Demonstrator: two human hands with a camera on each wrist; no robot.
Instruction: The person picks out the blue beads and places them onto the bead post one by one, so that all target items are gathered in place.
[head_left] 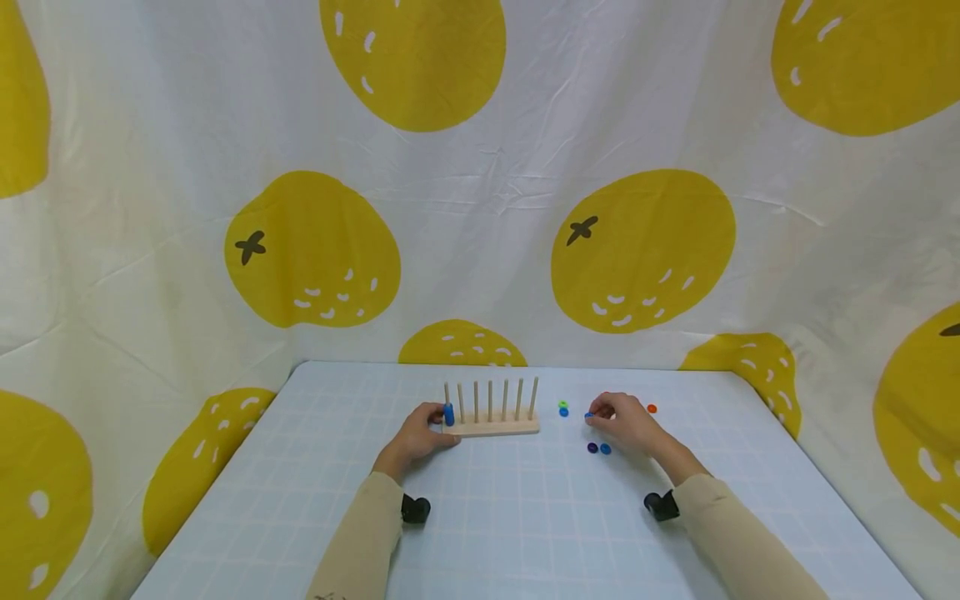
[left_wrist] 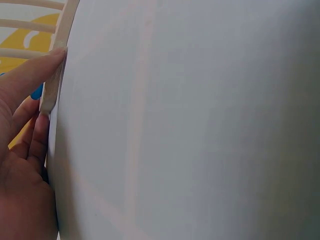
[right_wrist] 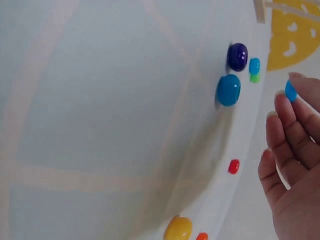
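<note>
A wooden stand (head_left: 491,428) with a row of upright pegs sits toward the back of the table. Blue beads (head_left: 448,414) are stacked on its leftmost peg. My left hand (head_left: 416,435) grips the stand's left end, thumb along the front edge and fingers round the end and back. To the right of the stand, my right hand (head_left: 626,422) pinches a blue bead (right_wrist: 291,91) between thumb and fingertip, above the table. Nearer the front lie a dark purple bead (right_wrist: 237,57) and a blue bead (right_wrist: 228,90), side by side.
Between the stand and my right hand lie a green bead (head_left: 562,404) and another blue bead (head_left: 564,412). An orange bead (head_left: 652,408) is beyond the right hand. The right wrist view also shows a red bead (right_wrist: 234,166) and a yellow bead (right_wrist: 178,228). A patterned curtain (head_left: 480,250) borders the table.
</note>
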